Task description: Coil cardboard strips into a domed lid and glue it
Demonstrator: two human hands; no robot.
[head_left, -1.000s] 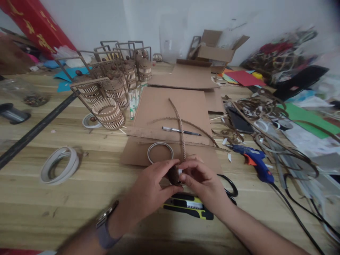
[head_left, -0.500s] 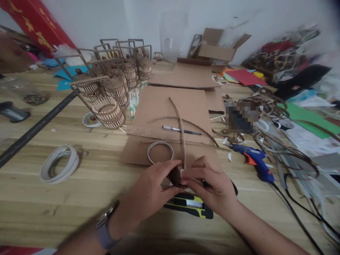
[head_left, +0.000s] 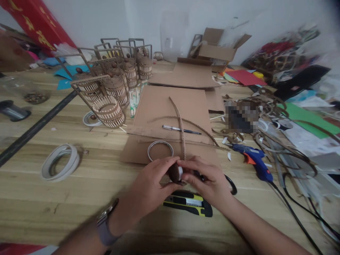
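Note:
My left hand and my right hand meet over the near edge of a cardboard sheet. Together they pinch a small brown cardboard disc with a white band on its rim. A long corrugated cardboard strip runs from the disc away across the sheet. Both hands are closed on the disc. A watch sits on my left wrist. A yellow and black utility knife lies just below my hands.
A tape ring, a pen and a ruler lie on the sheet. Black scissors lie by my right hand; a blue glue gun is further right. Another tape roll and slatted cardboard lanterns stand left. Scraps clutter the right.
My hands have shifted slightly up and away with the disc. My right hand's fingers have rolled over its rim, and more of the white band shows.

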